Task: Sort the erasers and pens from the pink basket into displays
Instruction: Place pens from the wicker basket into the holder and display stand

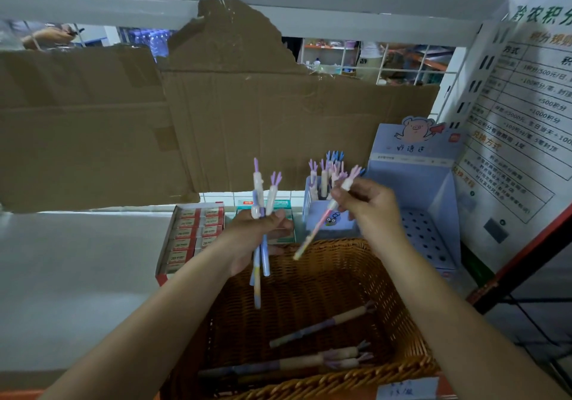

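My left hand (258, 238) grips a bunch of pastel pens (261, 201) with antler-shaped tops, held upright above the back rim of the wicker basket (411, 322). One pink-and-white pen (322, 220) is pinched in my right hand (368, 207), slanting down to the left in front of the small blue pen display (328, 220), where several antler pens (325, 173) stand. A few more pens (322, 327) lie on the basket floor. A red-edged box of erasers (192, 235) sits left of the basket.
A green-edged box (280, 206) sits behind my left hand. A tall blue display (424, 201) with a pig picture and a holed tray stands at the right. Cardboard (216, 121) lines the back of the white shelf (77, 276). A printed poster (526, 121) hangs at far right.
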